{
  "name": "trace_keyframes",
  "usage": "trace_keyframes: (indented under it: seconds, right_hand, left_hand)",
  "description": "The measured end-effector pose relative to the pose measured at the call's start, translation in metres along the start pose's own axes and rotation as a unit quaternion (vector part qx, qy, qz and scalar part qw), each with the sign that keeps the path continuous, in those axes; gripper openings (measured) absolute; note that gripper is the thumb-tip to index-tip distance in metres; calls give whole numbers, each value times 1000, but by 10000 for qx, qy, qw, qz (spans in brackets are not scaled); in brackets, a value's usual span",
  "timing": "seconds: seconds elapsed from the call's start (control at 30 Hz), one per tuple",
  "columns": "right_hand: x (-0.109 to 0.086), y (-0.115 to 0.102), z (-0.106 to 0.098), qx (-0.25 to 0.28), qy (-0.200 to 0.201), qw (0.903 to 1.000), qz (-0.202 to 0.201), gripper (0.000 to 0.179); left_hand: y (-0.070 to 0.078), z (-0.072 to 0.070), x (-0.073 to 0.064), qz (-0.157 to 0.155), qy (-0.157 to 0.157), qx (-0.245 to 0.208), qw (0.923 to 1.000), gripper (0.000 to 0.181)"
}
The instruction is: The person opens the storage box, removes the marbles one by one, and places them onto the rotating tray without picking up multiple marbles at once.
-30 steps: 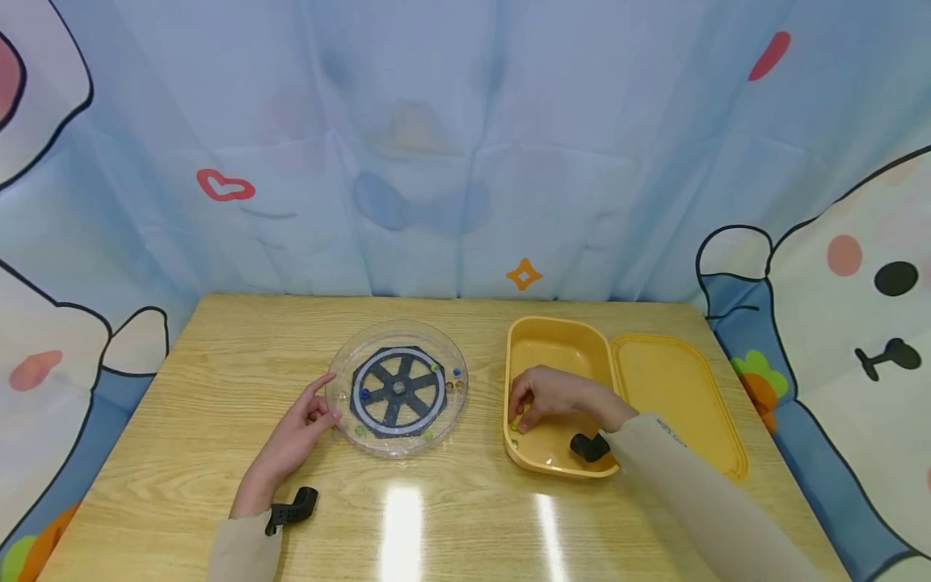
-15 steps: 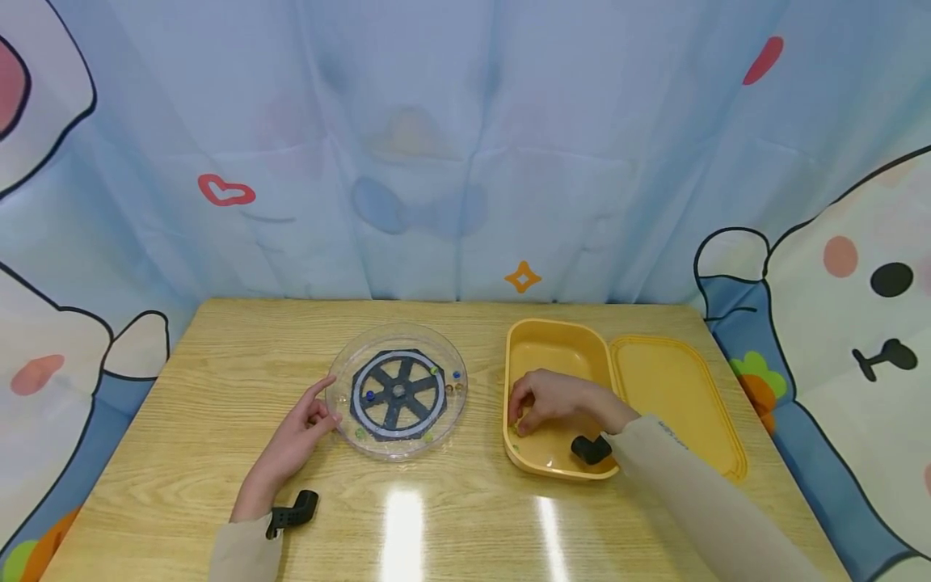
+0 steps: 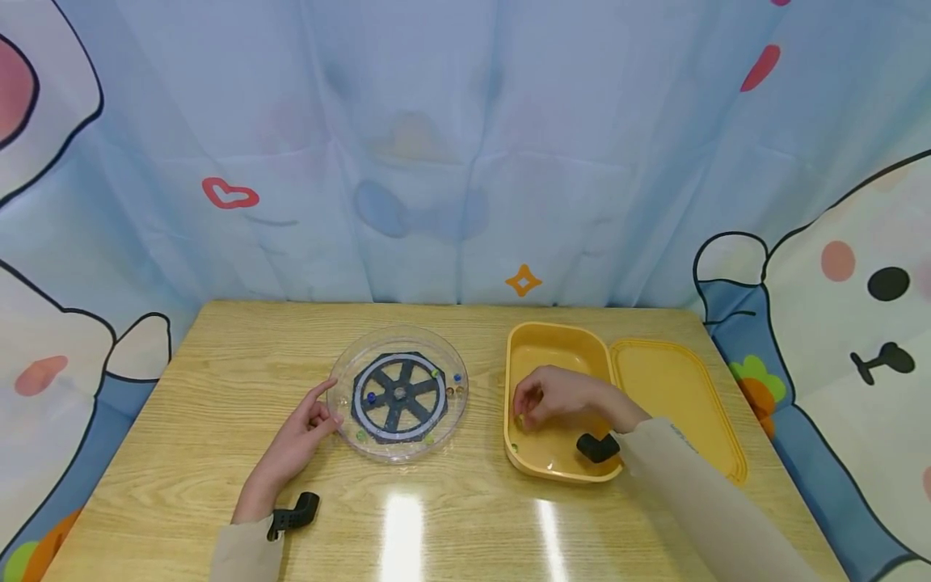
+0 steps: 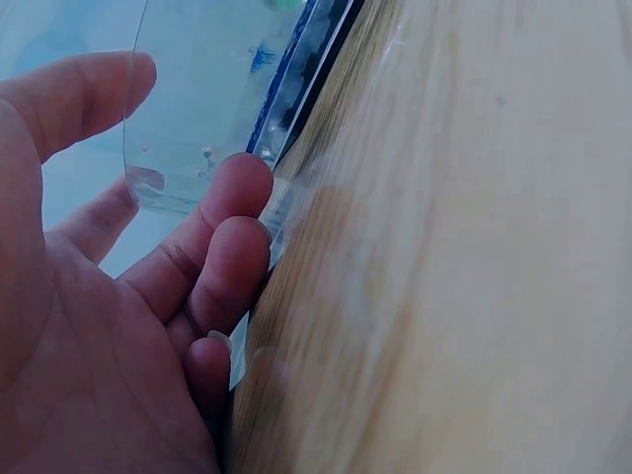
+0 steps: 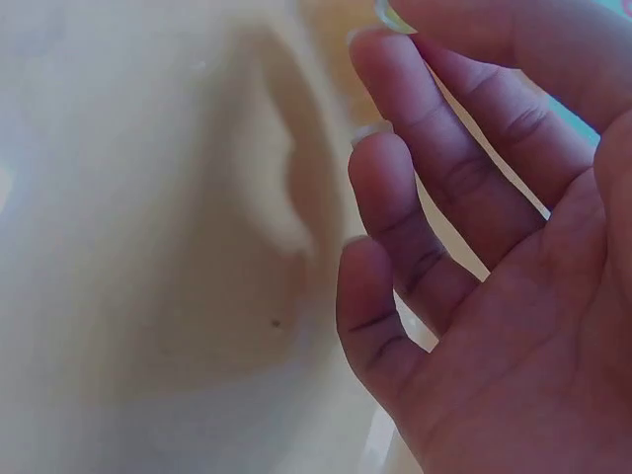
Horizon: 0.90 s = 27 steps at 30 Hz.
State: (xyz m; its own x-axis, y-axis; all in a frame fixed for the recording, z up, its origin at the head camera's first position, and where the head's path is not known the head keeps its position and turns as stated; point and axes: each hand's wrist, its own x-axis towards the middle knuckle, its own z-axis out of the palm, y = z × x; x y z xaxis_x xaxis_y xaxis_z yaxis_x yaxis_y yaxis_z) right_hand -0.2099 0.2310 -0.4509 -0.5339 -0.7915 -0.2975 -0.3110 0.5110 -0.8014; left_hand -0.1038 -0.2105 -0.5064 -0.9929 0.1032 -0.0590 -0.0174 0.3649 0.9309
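Observation:
In the head view, my left hand [image 3: 294,440] rests at the left rim of a clear round dish [image 3: 398,335], touching it with thumb and index finger spread apart. The left wrist view shows the other fingers bent beside the dish wall [image 4: 193,118]. A dark spoked wheel shape [image 3: 398,394] shows in the dish, with several small glass marbles, one of them blue [image 3: 372,398]. My right hand [image 3: 556,396] is inside a yellow box [image 3: 560,335] and pinches a yellow-green glass marble [image 5: 398,18], largely hidden by the fingertips. Another greenish marble [image 3: 515,447] lies in the box's near left corner.
A yellow lid [image 3: 680,396] lies flat to the right of the box. The wooden table [image 3: 247,347] ends at a blue cartoon curtain [image 3: 436,162] behind. Both wrists wear black cameras, one of them [image 3: 598,447] low over the box floor.
My right hand has lifted slightly and shifted a little right, with the marble at its fingertips. The blue marble has rolled slightly right in the dish. My left hand stays at the rim.

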Motion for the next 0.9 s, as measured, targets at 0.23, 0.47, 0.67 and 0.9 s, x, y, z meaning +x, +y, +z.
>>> trace_keyframes:
  seconds: [0.23, 0.47, 0.67, 0.9]
  right_hand:
    - [-8, -11, -10, 110, 539, 9984, -99, 10]
    - [-12, -26, -14, 527, 861, 9943, -351, 10]
    - [-7, -48, -11, 439, 1111, 9921, -392, 11]
    - [13, -68, -8, 137, 1500, 9882, -273, 11]
  left_hand:
    - [0, 0, 0, 28, -13, -14, 10000, 60]
    - [2, 0, -1, 8, -19, -44, 10000, 60]
    - [1, 0, 0, 49, -25, -13, 10000, 60]
    - [2, -1, 0, 42, -30, 12, 10000, 60]
